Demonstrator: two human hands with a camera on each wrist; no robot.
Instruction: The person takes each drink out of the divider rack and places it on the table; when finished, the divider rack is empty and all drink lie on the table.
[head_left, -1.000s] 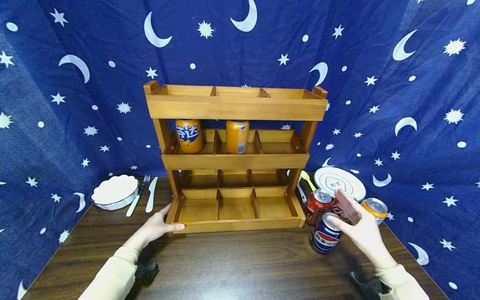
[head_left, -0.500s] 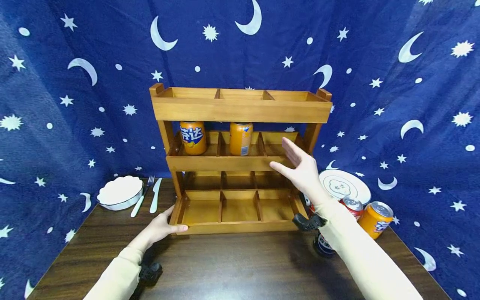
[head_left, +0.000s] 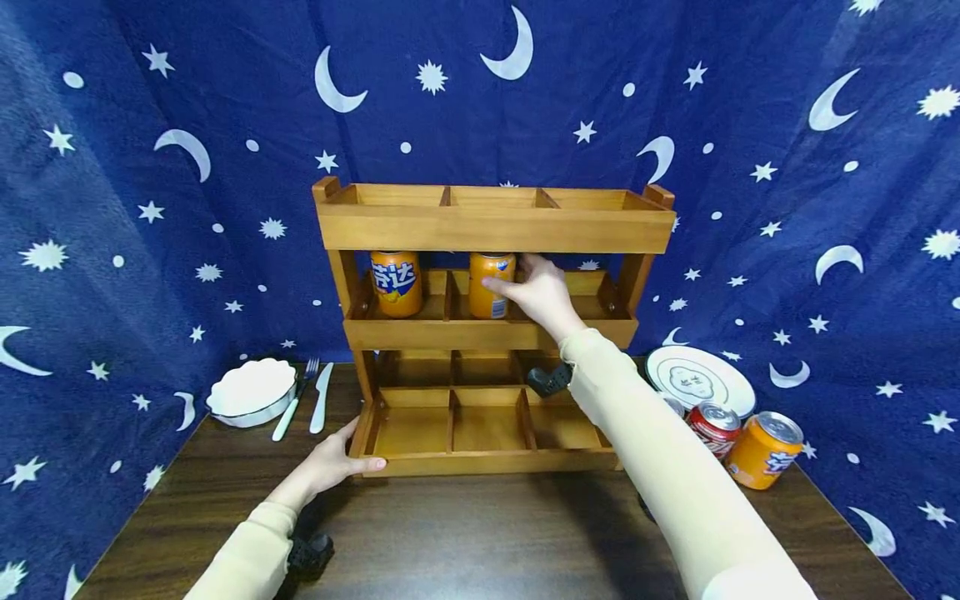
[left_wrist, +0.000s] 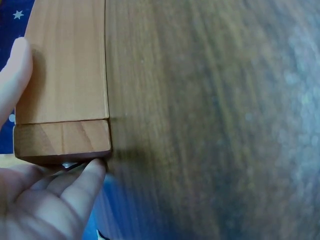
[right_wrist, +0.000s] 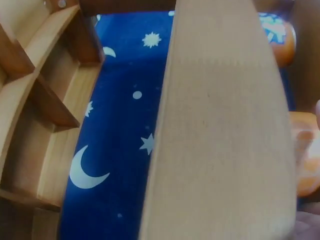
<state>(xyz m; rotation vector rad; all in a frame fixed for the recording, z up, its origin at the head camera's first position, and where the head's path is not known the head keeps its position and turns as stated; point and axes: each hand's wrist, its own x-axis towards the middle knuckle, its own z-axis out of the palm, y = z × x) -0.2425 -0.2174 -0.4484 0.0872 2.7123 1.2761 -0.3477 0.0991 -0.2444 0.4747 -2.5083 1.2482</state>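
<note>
A three-tier wooden rack (head_left: 495,229) with compartments stands on the dark wood table. On its middle tier, an orange soda can (head_left: 486,292) stands upright in the centre compartment, with another orange can (head_left: 397,287) in the left one. My right hand (head_left: 546,293) grips the centre can from the right, thumb across its front and fingers partly hidden behind. In the right wrist view that can (right_wrist: 303,127) shows at the right edge, past the rack's board (right_wrist: 225,125). My left hand (head_left: 327,461) holds the rack's lower left front corner (left_wrist: 65,137) between thumb and fingers.
At right stand an orange can (head_left: 763,450) and a red can (head_left: 712,427), before a white plate (head_left: 701,379); my right sleeve hides others. At left lie a white scalloped dish (head_left: 255,392), a fork (head_left: 296,404) and a knife (head_left: 321,400).
My right hand has moved left and up from over the cans at right to the centre can on the middle tier. My left hand stays on the rack's corner. The view has shifted slightly.
</note>
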